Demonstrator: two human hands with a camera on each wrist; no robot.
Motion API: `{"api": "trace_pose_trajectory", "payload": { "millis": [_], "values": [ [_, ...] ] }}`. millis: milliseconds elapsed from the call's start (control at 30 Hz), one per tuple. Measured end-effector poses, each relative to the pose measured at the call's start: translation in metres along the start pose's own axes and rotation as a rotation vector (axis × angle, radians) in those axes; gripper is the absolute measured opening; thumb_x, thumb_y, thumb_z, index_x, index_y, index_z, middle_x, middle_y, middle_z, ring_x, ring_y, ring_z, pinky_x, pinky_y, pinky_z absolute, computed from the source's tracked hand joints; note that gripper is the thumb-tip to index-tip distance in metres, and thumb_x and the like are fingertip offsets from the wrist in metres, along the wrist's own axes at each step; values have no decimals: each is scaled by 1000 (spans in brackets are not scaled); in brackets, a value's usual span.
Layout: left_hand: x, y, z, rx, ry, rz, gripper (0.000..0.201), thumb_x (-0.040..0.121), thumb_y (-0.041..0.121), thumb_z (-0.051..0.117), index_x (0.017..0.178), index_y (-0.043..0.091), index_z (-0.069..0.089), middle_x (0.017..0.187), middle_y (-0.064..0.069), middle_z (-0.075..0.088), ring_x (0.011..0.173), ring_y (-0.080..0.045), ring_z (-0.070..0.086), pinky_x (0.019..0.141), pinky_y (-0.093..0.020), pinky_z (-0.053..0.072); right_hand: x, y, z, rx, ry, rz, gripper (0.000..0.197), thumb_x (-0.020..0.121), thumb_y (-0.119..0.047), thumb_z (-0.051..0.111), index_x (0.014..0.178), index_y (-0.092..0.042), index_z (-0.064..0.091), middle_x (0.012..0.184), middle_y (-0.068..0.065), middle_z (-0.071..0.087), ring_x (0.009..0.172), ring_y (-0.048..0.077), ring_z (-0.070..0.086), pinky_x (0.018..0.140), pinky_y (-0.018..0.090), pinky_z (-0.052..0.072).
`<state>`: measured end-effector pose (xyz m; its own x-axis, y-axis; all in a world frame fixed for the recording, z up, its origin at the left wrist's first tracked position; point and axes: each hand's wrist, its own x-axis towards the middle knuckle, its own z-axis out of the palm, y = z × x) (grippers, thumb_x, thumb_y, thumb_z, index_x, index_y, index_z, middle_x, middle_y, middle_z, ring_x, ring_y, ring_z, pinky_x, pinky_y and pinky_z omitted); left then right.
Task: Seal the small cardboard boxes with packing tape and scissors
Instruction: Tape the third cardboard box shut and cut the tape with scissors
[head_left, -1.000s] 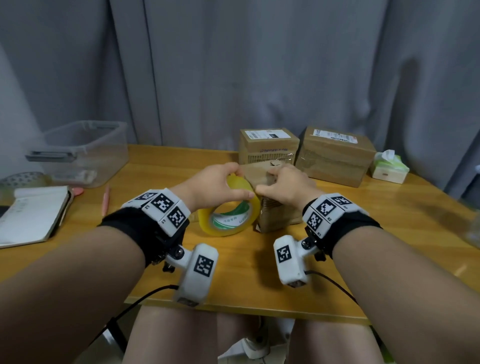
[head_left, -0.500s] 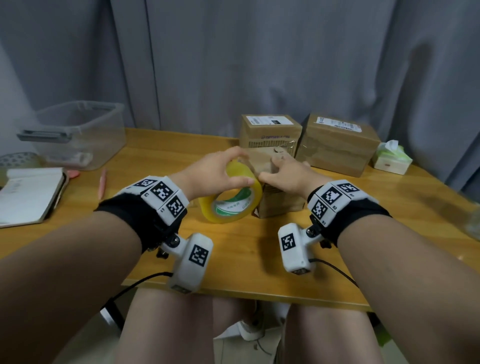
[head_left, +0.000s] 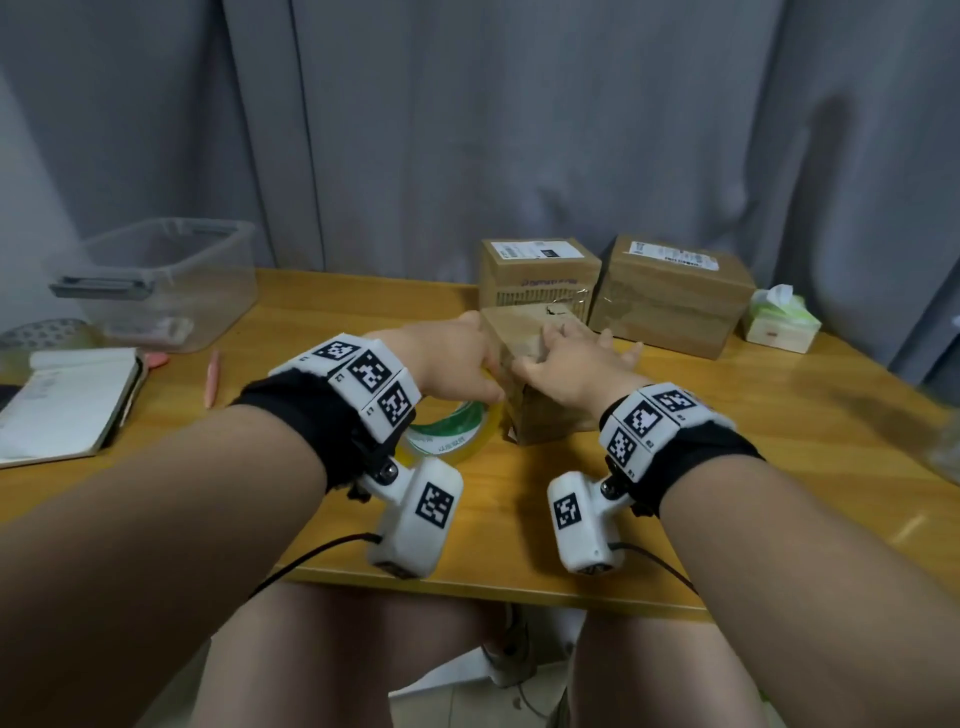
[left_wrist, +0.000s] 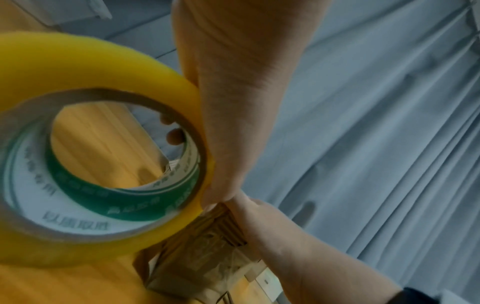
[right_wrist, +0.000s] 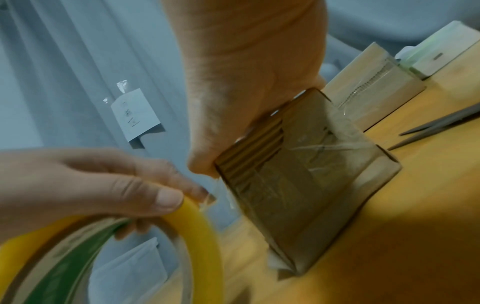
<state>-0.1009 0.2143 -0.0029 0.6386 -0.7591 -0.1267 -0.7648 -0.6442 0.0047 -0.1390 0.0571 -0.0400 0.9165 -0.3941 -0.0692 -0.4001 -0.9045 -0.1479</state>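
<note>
Wooden table (head_left: 727, 467): both hands crowd small box (head_left: 550, 415), tape roll (head_left: 457, 441).

Wooden table (head_left: 519, 530) carries: a small cardboard box (head_left: 540, 410) near centre with a tape roll (head_left: 457, 434) just beside it, two larger boxes (head_left: 670, 296) behind, a tissue box (head_left: 779, 325), a clear plastic bin (head_left: 156, 280), an open notebook (head_left: 62, 400), a pen (head_left: 212, 376) and scissors (right_wrist: 439, 127).

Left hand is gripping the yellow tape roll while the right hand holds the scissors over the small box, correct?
Not quite. The right hand holds no scissors; it rests on the small box. The scissors lie on the table, per the right wrist view. The left hand does grip the tape roll.
</note>
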Motion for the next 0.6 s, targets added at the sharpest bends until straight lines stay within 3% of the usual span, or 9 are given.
{"api": "trace_pose_trajectory", "payload": {
  "millis": [100,233,367,467,600],
  "values": [
    [2,-1,3,-25,89,46,37,88,43,56,122,28,61,100,1,38,90,-15,47,81,-27,42,-5,-6,4,-62,20,25,90,86,-72,35,154,-22,3,161,5,-6,144,43,-4,110,69,-3],
    [-3,-11,5,-133,191,98,33,83,39,66,110,22,63,103,0,54,101,-20,53,89,-36,45,-9,-8,2,-28,9,10,82,91,-65,33,154,-22,3,161,7,-8,144,44,-4,112,66,3],
    [-9,-17,4,-153,126,49,29,84,37,66,108,22,63,104,0,58,95,-18,54,79,-31,44,-8,-7,1,-23,-7,6,78,92,-63,31,154,-25,3,161,5,-7,144,44,-3,112,65,5],
    [-7,-19,5,-73,64,24,30,84,42,65,109,27,62,107,5,56,89,-14,50,72,-27,39,-8,-7,0,-11,-9,1,79,91,-63,33,154,-25,4,162,4,-6,144,44,-2,112,65,7],
    [-8,-20,9,-109,141,18,33,83,42,67,111,26,66,108,4,45,94,-15,49,80,-30,44,-6,-5,6,-22,21,4,89,86,-72,37,154,-25,4,161,5,-6,144,44,-1,111,65,5]
  ]
}}
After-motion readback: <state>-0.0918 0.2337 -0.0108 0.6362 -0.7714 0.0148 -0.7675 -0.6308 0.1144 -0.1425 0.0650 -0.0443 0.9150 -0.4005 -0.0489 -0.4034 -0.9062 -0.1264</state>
